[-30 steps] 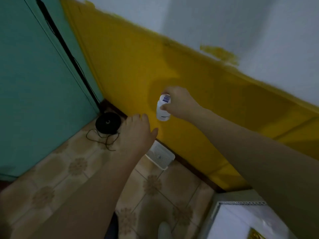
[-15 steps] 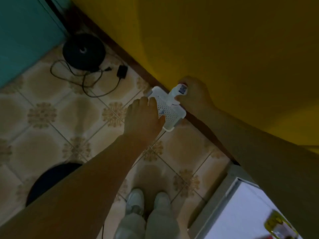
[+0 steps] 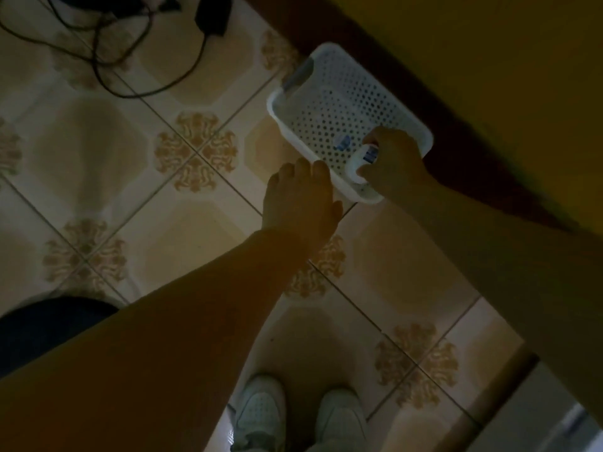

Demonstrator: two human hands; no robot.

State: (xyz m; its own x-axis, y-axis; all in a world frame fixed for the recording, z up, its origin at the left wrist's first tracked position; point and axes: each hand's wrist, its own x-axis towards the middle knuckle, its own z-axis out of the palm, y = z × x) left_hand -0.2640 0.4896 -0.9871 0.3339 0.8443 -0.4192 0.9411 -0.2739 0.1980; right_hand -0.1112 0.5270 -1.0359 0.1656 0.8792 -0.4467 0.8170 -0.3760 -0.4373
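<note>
A white perforated plastic basket (image 3: 329,93) lies on the tiled floor against the base of a yellow wall. My right hand (image 3: 394,161) grips a small white bottle (image 3: 359,164) with a blue label, holding it inside the basket's near end. My left hand (image 3: 300,197) hovers with fingers together and straight, just in front of the basket's near rim; whether it touches the rim is unclear. A small blue sticker (image 3: 342,143) shows on the basket's floor.
Black cables (image 3: 107,63) and a black plug adapter (image 3: 212,14) lie on the tiles at the top left. A dark round object (image 3: 42,327) sits at the left edge. My two white shoes (image 3: 261,412) stand below. A pale cabinet corner (image 3: 554,419) is at bottom right.
The view has tilted down from the wall to the floor. My right hand lowered the bottle from in front of the wall into the basket, and my left hand followed down to the basket's rim.
</note>
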